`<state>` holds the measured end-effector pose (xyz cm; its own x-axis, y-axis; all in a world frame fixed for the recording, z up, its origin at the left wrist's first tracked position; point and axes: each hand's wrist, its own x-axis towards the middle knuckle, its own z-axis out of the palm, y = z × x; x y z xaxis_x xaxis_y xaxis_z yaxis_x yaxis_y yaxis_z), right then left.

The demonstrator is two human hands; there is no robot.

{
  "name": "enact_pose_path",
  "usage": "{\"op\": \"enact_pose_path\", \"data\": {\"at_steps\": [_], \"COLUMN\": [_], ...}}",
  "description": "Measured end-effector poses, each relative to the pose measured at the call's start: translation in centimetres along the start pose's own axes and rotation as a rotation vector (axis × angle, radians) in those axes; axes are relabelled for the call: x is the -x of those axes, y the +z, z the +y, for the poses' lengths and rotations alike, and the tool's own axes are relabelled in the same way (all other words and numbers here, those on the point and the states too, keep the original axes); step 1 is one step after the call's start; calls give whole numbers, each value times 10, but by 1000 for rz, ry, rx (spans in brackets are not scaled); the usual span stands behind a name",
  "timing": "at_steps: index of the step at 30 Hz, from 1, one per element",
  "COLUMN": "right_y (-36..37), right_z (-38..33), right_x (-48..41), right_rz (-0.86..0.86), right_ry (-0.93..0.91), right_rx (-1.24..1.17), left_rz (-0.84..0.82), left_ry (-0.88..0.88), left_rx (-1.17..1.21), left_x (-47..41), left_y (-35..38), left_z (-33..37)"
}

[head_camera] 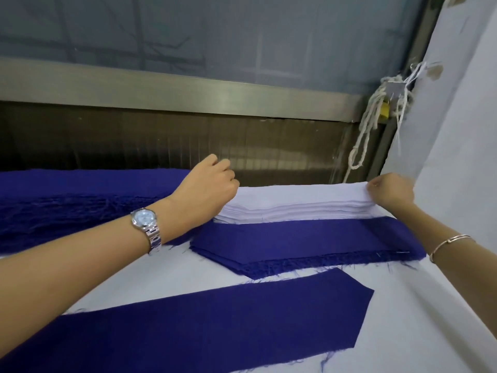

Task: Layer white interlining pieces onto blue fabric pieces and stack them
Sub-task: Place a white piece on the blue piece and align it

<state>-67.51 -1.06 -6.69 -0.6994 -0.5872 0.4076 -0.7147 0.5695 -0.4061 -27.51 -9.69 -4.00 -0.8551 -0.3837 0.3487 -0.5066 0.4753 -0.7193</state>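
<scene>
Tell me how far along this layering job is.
Done: one blue piece lies flat nearest the camera, bare of white; no layered pair shows. In hand: the right hand pinches the top of the white interlining stack at its right end, the left hand at its left end, grip unclear. Left: the blue stack in front of it and the blue pile beyond.
</scene>
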Motion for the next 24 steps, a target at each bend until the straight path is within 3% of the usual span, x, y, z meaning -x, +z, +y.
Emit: {"op": "enact_pose_path", "data": {"at_steps": [5,10,18,24], "right_y": [12,15,14,10], "right_z": [4,2,1,-3], "right_x": [-14,-19,-18,-14], "right_rz": [-5,-2,13,13], "right_ry": [-16,-19,-4,-71], "right_rx": [134,176,100,122], "left_rz": [-177,-190,-203,-246], "left_ry": [-40,-89,-173,-192], "left_rx": [11,155,602,644], "left_x": [-17,-25,-33,-38], "left_y": [5,13,30,32], "left_z": [-4,-7,-19,-26]}}
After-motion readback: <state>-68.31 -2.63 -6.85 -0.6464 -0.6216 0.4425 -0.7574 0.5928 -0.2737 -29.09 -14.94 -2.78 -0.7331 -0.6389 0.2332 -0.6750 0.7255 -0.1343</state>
